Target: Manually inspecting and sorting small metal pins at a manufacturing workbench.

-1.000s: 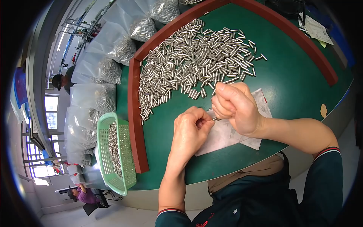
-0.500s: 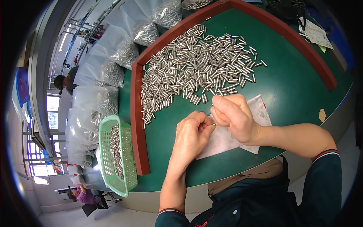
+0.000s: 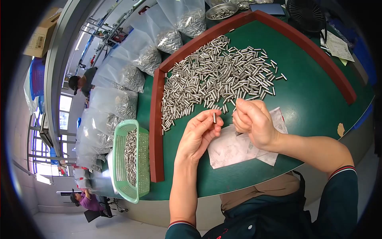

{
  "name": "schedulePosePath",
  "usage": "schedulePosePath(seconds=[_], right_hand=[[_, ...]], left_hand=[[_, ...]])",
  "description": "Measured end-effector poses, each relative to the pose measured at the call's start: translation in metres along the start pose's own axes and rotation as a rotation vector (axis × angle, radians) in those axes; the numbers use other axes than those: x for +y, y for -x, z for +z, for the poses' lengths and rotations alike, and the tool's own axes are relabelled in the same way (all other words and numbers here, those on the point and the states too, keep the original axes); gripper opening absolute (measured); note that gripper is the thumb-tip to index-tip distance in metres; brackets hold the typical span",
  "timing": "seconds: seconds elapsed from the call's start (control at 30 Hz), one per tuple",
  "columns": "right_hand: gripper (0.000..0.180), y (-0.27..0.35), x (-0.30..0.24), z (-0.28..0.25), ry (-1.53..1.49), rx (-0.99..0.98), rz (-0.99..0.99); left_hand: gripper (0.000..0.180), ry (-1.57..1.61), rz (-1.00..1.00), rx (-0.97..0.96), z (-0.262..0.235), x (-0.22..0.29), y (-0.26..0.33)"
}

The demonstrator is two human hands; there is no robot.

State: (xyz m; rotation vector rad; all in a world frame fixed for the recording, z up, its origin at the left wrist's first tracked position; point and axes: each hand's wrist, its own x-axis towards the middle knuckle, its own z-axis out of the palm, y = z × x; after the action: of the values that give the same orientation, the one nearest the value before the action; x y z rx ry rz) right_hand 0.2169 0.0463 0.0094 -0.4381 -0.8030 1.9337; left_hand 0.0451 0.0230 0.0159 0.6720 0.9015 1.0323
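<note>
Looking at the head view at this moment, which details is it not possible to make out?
All in the head view:
Right hand: anything inside is hidden by its own curled grip.
Metal pin in the left hand: fine surface marks, too small.
Pin pile: lower layers, covered by upper pins.
Black fan: top, cut off by the upper edge.

Left fingers in a pinch
</note>
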Motion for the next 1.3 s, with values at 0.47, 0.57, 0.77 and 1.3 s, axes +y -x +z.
schedulePosePath(seconds=[0.47, 0.57, 0.77, 1.3], right_hand=[[0.043, -0.001, -0.003, -0.001, 0.056, 0.008, 0.007], [0.043, -0.002, -0.002, 0.0, 0.052, 0.011, 0.013], [0.044, -0.003, -0.001, 0.0, 0.049, 0.019, 0.002], [0.044, -0.002, -0.004, 0.0, 0.031, 0.03, 0.032]], left_hand=[[0.02, -0.221, 0.18, 0.244, 0.003, -0.004, -0.007], [0.017, -0.794, 0.373, 0.465, 0.013, -0.011, -0.015], [0.018, -1.345, 0.583, 0.498, 0.017, -0.023, -0.026], [0.008, 0.126, 0.116, 0.099, -0.004, -0.007, -0.013]])
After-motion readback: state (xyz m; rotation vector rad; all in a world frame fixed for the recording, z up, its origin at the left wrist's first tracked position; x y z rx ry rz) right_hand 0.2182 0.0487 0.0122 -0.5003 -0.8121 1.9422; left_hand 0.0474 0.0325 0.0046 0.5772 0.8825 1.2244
